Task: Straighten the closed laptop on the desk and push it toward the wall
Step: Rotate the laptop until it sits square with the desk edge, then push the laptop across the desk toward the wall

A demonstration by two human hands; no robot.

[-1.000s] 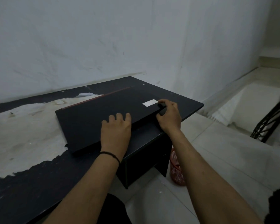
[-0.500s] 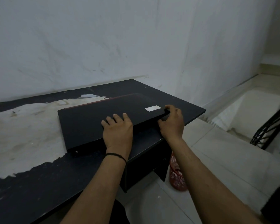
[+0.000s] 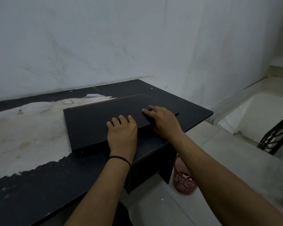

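A closed black laptop [image 3: 96,121] with a red stripe along its far edge lies on the dark desk [image 3: 39,185], near the desk's right end. My left hand [image 3: 122,132] rests flat on the laptop's near edge, fingers spread on the lid. My right hand [image 3: 163,121] lies on the lid near the right front corner, fingers pointing left and covering the white sticker. A strip of bare desk separates the laptop's far edge from the white wall [image 3: 104,46].
The desk top has a large worn pale patch [image 3: 23,128] to the left of the laptop. A red mesh bin [image 3: 182,176] stands on the tiled floor under the desk's right end. A black metal frame [image 3: 274,134] is at the right.
The laptop has turned and slid toward the wall. My right hand has moved from gripping the right front corner onto the lid, over the sticker. My left hand stays on the near edge.
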